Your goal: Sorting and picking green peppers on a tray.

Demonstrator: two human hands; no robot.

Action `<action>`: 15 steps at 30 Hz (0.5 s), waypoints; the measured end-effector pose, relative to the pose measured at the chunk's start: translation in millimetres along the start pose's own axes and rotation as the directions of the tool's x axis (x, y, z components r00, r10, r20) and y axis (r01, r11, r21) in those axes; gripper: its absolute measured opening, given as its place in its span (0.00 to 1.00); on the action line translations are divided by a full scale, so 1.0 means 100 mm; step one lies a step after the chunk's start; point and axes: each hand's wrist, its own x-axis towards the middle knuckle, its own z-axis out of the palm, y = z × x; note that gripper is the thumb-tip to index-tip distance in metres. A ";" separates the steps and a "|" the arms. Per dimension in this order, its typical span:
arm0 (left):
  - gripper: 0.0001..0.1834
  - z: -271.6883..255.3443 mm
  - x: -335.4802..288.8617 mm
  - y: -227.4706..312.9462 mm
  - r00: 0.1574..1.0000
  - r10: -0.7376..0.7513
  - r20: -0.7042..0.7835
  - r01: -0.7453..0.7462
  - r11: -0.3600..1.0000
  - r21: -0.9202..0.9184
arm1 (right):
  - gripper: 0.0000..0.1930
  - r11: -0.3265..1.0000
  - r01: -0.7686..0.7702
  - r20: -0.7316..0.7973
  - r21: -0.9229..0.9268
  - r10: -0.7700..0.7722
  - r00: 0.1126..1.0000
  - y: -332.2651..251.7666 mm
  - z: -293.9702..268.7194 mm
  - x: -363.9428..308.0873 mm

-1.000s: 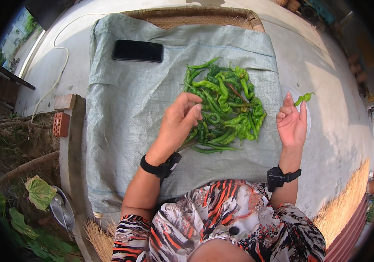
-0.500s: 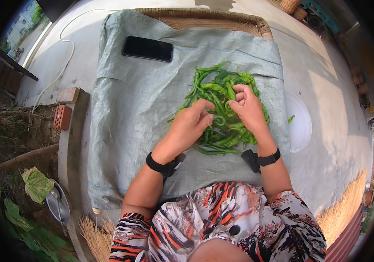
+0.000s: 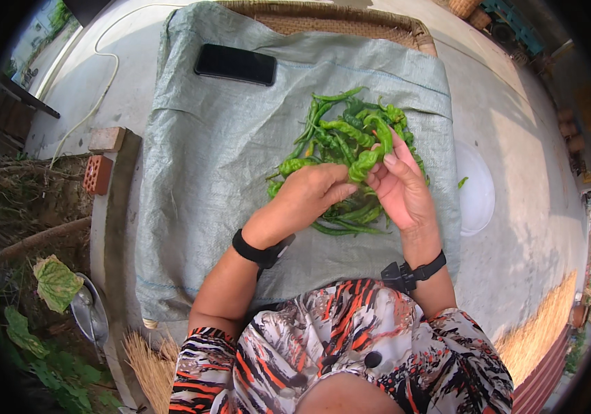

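A curled light-green chili pepper [image 3: 382,130] is raised over the pile in my right hand [image 3: 409,190], whose palm is turned up with the thumb and fingers closed round it. My left hand [image 3: 307,196] is pinched at the lower end of this pepper, its fingertips partly hidden. Beneath both hands lies a loose heap of long green chili peppers [image 3: 342,131], some dark and thin, others lighter and wrinkled. The heap rests on a grey-green woven sack [image 3: 202,179]. Each wrist wears a black strap.
A black phone [image 3: 235,64] lies on the sack at the far left. The sack covers a woven wicker surface [image 3: 351,26]. On the concrete floor to the right is a round white lid or plate [image 3: 475,196], with a small green pepper [image 3: 462,182] there. A red brick [image 3: 96,175] sits left.
My right hand has turned palm up and lifted a light-green pepper from the heap. My left hand has moved right to that pepper's lower end.
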 end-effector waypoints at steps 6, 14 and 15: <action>0.15 -0.06 -0.03 0.06 0.997 -0.080 0.022 0.081 0.996 -0.033 | 0.26 0.974 0.098 0.204 -0.203 -0.056 0.977 -0.17 -0.08 -0.12; 0.11 -0.05 -0.03 0.02 0.983 -0.179 0.032 0.170 0.969 0.179 | 0.13 0.974 0.071 -0.009 -0.217 -0.074 0.997 -0.36 -0.36 -0.23; 0.10 -0.05 -0.05 -0.03 0.987 -0.159 -0.001 0.157 0.970 0.184 | 0.13 0.946 0.147 -0.060 -0.288 -0.171 0.983 -0.46 -0.41 -0.26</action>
